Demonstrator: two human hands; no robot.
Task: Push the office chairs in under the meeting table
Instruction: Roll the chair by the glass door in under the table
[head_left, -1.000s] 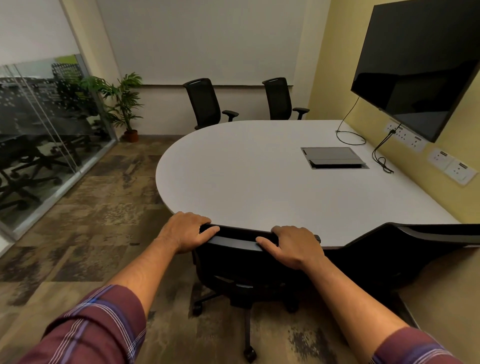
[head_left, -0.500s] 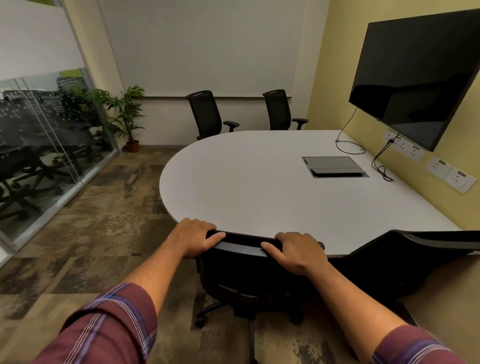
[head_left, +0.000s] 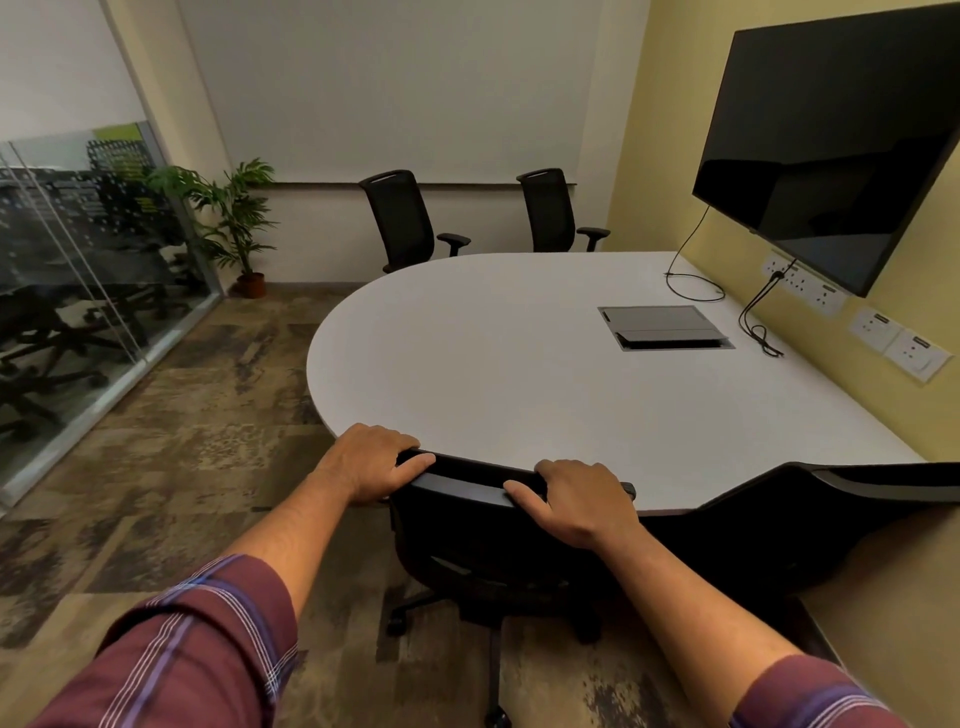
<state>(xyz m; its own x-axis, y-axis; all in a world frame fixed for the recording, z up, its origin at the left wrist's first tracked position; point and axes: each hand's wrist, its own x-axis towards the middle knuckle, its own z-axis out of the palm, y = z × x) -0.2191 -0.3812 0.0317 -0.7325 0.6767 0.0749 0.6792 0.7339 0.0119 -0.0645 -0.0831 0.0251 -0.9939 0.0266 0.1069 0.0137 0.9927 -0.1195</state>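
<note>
A black office chair (head_left: 483, 551) stands right in front of me, its backrest top meeting the near edge of the white meeting table (head_left: 509, 364). My left hand (head_left: 371, 460) grips the left end of the backrest top and my right hand (head_left: 576, 499) grips the right end. Its seat is hidden under the table; the base and castors show below. A second black chair (head_left: 810, 525) sits to the right, tucked against the table edge. Two more black chairs stand at the far side, one on the left (head_left: 402, 221) and one on the right (head_left: 550, 210), pulled back from the table.
A large dark screen (head_left: 836, 145) hangs on the yellow right wall above sockets (head_left: 893, 343), with cables (head_left: 758, 322) trailing onto the table. A cable box (head_left: 665, 327) is set in the tabletop. A potted plant (head_left: 239, 223) stands by the glass partition (head_left: 78, 291) on the left. Patterned carpet (head_left: 182, 441) lies left of the table.
My view has tilted up a little, so the table and far chairs sit lower in frame. Both hands keep the same grip on the chair back, which stays at the table edge.
</note>
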